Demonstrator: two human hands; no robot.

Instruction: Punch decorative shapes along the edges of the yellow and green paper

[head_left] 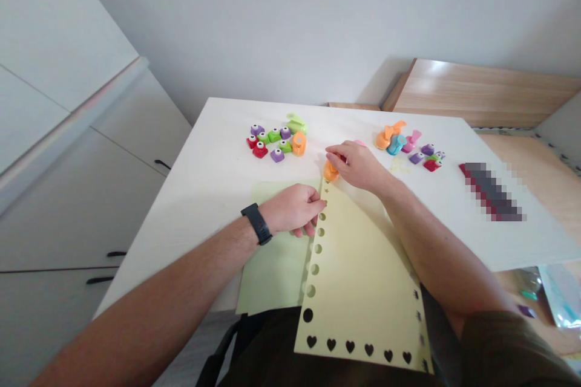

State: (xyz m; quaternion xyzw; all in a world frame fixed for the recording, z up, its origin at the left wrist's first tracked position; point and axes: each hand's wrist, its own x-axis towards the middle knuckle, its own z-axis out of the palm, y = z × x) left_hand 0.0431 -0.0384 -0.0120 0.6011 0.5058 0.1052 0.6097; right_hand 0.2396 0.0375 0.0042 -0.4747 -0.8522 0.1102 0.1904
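Note:
A pale yellow sheet of paper [363,272] slants over the table's near edge, with heart, round and other small shapes cut along its borders. My left hand [297,208] pinches its left edge between thumb and fingers. At the far corner of the sheet sits an orange craft punch [331,171]. My right hand [351,163] is closed on that punch from above and hides part of it. Beneath the yellow sheet, to the left, lies a pale green sheet [272,272].
Several small craft punches [275,138] stand in a group at the back left of the white table [190,193]. More punches [408,145] are at the back right, near yellow paper bits [400,164]. A blurred dark item [492,193] lies farther right.

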